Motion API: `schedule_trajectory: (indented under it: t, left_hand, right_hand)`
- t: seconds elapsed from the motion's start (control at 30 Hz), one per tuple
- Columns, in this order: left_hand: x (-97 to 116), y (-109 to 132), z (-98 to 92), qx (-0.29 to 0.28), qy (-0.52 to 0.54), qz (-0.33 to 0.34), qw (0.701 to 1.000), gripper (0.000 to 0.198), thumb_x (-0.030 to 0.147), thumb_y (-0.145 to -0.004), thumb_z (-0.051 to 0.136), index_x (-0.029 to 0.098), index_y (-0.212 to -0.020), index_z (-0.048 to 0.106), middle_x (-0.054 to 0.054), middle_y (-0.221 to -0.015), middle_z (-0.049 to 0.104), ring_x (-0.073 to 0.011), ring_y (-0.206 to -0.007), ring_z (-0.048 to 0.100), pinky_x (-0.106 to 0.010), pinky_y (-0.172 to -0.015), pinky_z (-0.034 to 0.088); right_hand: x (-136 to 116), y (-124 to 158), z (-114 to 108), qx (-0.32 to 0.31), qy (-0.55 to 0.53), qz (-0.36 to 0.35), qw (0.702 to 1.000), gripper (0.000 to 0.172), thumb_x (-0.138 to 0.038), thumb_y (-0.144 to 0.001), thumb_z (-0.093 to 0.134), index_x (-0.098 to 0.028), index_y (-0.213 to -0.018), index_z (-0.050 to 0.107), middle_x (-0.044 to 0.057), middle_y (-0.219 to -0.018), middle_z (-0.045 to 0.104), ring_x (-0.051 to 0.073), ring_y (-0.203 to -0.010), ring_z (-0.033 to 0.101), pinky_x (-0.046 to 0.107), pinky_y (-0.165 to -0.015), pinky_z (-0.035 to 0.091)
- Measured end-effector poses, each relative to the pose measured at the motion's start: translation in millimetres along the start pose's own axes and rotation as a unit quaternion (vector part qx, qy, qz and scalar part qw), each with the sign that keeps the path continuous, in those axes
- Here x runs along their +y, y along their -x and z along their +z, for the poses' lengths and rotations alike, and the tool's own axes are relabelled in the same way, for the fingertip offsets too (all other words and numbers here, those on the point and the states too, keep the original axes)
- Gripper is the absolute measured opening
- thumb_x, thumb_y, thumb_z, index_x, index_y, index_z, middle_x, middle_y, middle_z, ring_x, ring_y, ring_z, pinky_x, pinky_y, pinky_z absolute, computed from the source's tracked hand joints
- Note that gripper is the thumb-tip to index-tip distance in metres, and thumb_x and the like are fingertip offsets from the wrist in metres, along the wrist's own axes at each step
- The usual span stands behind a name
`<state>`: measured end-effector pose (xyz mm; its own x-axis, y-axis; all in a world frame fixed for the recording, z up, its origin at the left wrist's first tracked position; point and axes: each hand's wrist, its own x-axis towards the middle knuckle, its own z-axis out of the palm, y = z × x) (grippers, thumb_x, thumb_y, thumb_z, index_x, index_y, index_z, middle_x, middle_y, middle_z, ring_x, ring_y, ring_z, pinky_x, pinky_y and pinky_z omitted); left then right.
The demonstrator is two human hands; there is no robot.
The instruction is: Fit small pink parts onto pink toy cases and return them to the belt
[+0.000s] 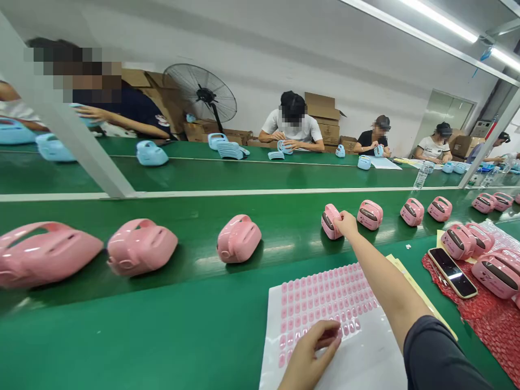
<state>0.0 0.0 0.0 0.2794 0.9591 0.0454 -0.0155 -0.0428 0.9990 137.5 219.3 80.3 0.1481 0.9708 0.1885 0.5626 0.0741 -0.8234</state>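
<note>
My right hand (346,224) reaches out over the green work surface, its fingers closed on a small pink plastic case with a handle (331,222). Closer in, my left hand (312,355) hovers over a white sheet of pink stickers (325,295), thumb and fingertips brought together. Whether a sticker sits between those fingertips is too small to tell. Rows of stickers fill the sheet's upper part, and its lower right is bare backing. Another pink case (369,215) stands just right of the one in my right hand.
More pink cases stand along the green surface, one at the centre left (239,239). On the right, a phone (452,272) lies on red bubble wrap (487,330) beside grouped pink cases. A white post (87,130) rises at left. Across the table, several people handle blue cases (151,153).
</note>
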Motion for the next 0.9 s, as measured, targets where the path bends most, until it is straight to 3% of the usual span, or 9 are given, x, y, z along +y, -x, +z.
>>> schedule_trajectory:
  t: [0.13,0.27,0.4,0.47,0.53,0.6,0.7,0.77,0.9]
  left_hand:
    - [3.5,-6.7,-9.3,0.088,0.148,-0.024,0.985,0.026,0.034,-0.062,0.074,0.022,-0.084,0.069,-0.006,-0.084,0.070,-0.0246,-0.083,0.066,-0.039,-0.080,0.052]
    - [6.2,-8.3,-18.1,0.178,0.280,-0.012,0.943,0.056,0.036,-0.057,0.078,0.030,-0.110,0.059,-0.004,-0.104,0.064,-0.0246,-0.101,0.060,-0.037,-0.088,0.047]
    - [-0.1,7.0,-22.8,0.123,0.346,0.027,0.930,0.085,0.053,-0.046,0.078,0.034,-0.123,0.048,-0.005,-0.118,0.061,-0.0338,-0.115,0.048,-0.042,-0.086,0.048]
    - [-6.8,14.8,-25.0,0.083,0.363,0.012,0.928,0.086,0.057,-0.044,0.077,0.035,-0.123,0.049,-0.004,-0.112,0.065,-0.0352,-0.108,0.054,-0.041,-0.073,0.053]
    - [-11.4,17.5,-26.0,0.063,0.383,-0.028,0.921,0.078,0.055,-0.050,0.075,0.032,-0.121,0.052,-0.005,-0.101,0.070,-0.0343,-0.098,0.060,-0.039,-0.067,0.055]
    - [-10.7,15.0,-25.3,0.063,0.408,-0.049,0.909,0.076,0.053,-0.056,0.071,0.029,-0.125,0.049,-0.005,-0.097,0.072,-0.0335,-0.098,0.061,-0.041,-0.073,0.054]
    - [-0.3,8.1,-23.1,0.092,0.464,-0.054,0.879,0.066,0.052,-0.069,0.061,0.032,-0.129,0.043,-0.003,-0.100,0.071,-0.0295,-0.101,0.061,-0.043,-0.082,0.051]
    - [8.6,5.2,-23.0,0.107,0.501,-0.057,0.857,0.059,0.049,-0.073,0.057,0.034,-0.128,0.043,-0.002,-0.100,0.071,-0.0272,-0.096,0.063,-0.042,-0.080,0.052]
    - [17.7,4.8,-26.1,0.086,0.557,-0.045,0.825,0.047,0.044,-0.076,0.055,0.033,-0.122,0.050,-0.002,-0.097,0.072,-0.0238,-0.091,0.065,-0.039,-0.077,0.053]
  right_hand:
    - [-12.9,33.1,-13.7,-0.031,-0.106,0.011,0.994,0.012,-0.021,-0.067,0.051,-0.020,-0.060,0.042,-0.006,-0.056,0.042,0.009,-0.056,0.040,0.021,-0.054,0.031]
    - [-17.7,83.6,-35.5,-0.137,-0.204,0.046,0.968,0.021,-0.035,-0.072,0.045,-0.021,-0.057,0.040,-0.009,-0.042,0.033,0.007,-0.038,0.029,0.021,-0.041,0.025]
    - [-7.0,149.2,-32.6,-0.236,-0.261,0.091,0.932,0.034,-0.050,-0.072,0.044,-0.021,-0.056,0.044,-0.012,-0.033,0.022,0.006,-0.030,0.018,0.021,-0.035,0.019]
    - [3.4,172.8,-25.8,-0.319,-0.315,0.136,0.884,0.040,-0.059,-0.069,0.046,-0.021,-0.057,0.045,-0.011,-0.034,0.025,0.005,-0.029,0.020,0.020,-0.035,0.019]
    - [15.5,182.0,-22.3,-0.360,-0.309,0.147,0.868,0.047,-0.065,-0.069,0.043,-0.020,-0.057,0.045,-0.008,-0.038,0.034,0.006,-0.031,0.029,0.020,-0.035,0.023]
    - [28.5,176.3,-24.7,-0.311,-0.232,0.100,0.916,0.047,-0.065,-0.071,0.042,-0.020,-0.060,0.048,-0.004,-0.048,0.043,0.009,-0.037,0.041,0.023,-0.039,0.031]
    - [49.2,150.9,-36.6,-0.099,-0.076,-0.020,0.992,0.032,-0.051,-0.076,0.046,-0.021,-0.074,0.056,0.001,-0.071,0.051,0.014,-0.054,0.052,0.030,-0.054,0.043]
    - [62.4,133.7,-45.0,-0.001,-0.008,-0.053,0.999,0.021,-0.040,-0.077,0.048,-0.022,-0.080,0.059,0.003,-0.082,0.052,0.015,-0.060,0.054,0.034,-0.063,0.045]
    - [77.9,120.5,-53.5,0.008,0.011,-0.037,0.999,0.010,-0.028,-0.072,0.051,-0.022,-0.070,0.059,0.005,-0.084,0.052,0.018,-0.067,0.056,0.037,-0.068,0.046]
